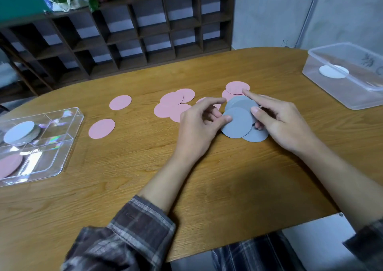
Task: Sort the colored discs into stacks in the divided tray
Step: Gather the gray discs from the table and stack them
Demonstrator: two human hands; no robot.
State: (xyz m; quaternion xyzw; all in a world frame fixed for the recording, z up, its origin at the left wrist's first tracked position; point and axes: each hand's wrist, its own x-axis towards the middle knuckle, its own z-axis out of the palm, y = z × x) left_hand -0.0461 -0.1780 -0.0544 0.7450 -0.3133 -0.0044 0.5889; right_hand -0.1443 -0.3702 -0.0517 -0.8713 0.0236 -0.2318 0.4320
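Both hands [199, 125] [279, 119] pinch fanned grey discs [238, 124].

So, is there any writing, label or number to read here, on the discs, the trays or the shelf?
No text can be read anywhere.
The grey discs and pink discs: plain, no print.
The divided tray and wooden shelf: no labels show.
The clear box: dark marks at its far side, too blurred to tell whether they are writing.
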